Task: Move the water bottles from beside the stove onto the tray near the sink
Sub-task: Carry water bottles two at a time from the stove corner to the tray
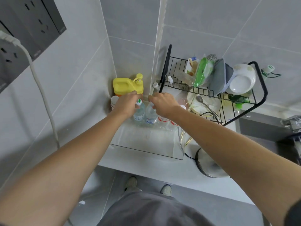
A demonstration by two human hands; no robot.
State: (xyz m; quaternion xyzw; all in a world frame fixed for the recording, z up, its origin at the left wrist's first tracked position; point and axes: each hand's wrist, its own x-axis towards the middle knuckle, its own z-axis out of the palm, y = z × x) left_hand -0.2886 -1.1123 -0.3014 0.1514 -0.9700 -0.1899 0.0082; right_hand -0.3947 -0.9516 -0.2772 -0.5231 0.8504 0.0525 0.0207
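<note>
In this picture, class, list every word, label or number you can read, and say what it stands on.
None can be read for certain.
Green-capped bottle: blue label print, blurred.
Second bottle: blue label, blurred.
Red-labelled bottle: print too small.
Yellow jug: label hidden.
Wall sockets: corner marks too small.

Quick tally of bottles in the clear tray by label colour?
Blue-label water bottles: 2, one under the left hand at, one under the right hand at.
Red-label water bottles: 2, at and.
Total: 4, in the clear tray.
</note>
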